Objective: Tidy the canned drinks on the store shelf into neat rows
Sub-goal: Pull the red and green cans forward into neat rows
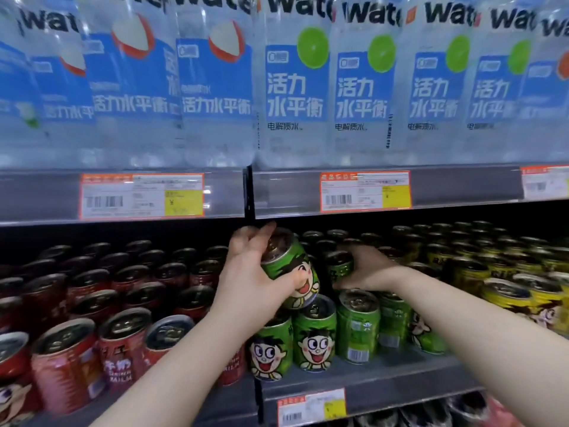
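My left hand point(251, 272) grips a green cartoon-face can point(292, 269), lifted and tilted above the green cans point(314, 337) standing at the shelf front. My right hand point(369, 269) is wrapped around a second green can point(338, 266) further back in the same block; its fingers hide most of that can. Red cans point(117, 343) fill the shelf to the left and yellow cans point(523, 291) fill it to the right.
The upper shelf edge point(277, 192) with price tags hangs close above my hands, carrying large water bottles point(295, 87). The lower shelf's front lip point(385, 392) bears a price tag. More cans show dimly on the shelf below.
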Action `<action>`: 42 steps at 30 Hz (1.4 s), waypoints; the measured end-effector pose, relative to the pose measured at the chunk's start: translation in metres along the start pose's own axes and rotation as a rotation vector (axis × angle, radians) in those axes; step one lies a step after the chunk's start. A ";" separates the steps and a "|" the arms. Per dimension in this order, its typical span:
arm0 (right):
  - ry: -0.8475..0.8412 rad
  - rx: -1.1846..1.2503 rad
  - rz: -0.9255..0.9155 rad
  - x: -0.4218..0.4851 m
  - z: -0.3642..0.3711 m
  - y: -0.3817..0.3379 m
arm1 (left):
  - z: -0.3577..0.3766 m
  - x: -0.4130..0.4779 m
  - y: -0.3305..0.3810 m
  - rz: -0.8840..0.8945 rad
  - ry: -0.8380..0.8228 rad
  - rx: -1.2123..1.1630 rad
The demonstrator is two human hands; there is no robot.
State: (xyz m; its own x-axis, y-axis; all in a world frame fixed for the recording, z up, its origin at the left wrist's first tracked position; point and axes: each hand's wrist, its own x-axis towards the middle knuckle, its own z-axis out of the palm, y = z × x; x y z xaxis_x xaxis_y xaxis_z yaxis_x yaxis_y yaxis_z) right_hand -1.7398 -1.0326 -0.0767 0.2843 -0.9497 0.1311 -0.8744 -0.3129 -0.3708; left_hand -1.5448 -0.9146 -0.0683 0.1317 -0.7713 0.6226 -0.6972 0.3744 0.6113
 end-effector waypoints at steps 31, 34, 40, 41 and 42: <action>-0.139 -0.650 0.037 -0.068 -0.052 0.135 | 0.167 -0.011 0.091 0.317 -0.322 -0.047; -0.095 -0.551 0.008 -0.068 -0.056 0.144 | 0.181 -0.014 0.090 0.286 -0.397 0.093; -0.020 -0.562 -0.088 -0.075 -0.053 0.149 | 0.208 -0.013 0.077 0.355 -0.500 0.449; -0.012 -0.597 -0.106 -0.077 -0.051 0.148 | 0.211 -0.014 0.075 0.367 -0.508 0.476; -0.017 -0.633 -0.118 -0.078 -0.049 0.147 | 0.214 -0.014 0.072 0.384 -0.507 0.525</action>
State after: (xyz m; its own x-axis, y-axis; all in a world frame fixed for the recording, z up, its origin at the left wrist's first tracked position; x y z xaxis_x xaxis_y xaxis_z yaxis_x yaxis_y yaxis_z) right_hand -1.9097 -1.0038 -0.0963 0.3948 -0.9107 0.1212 -0.8980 -0.3546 0.2604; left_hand -1.7474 -0.9865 -0.1375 -0.4291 -0.8247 0.3684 -0.8844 0.4666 0.0145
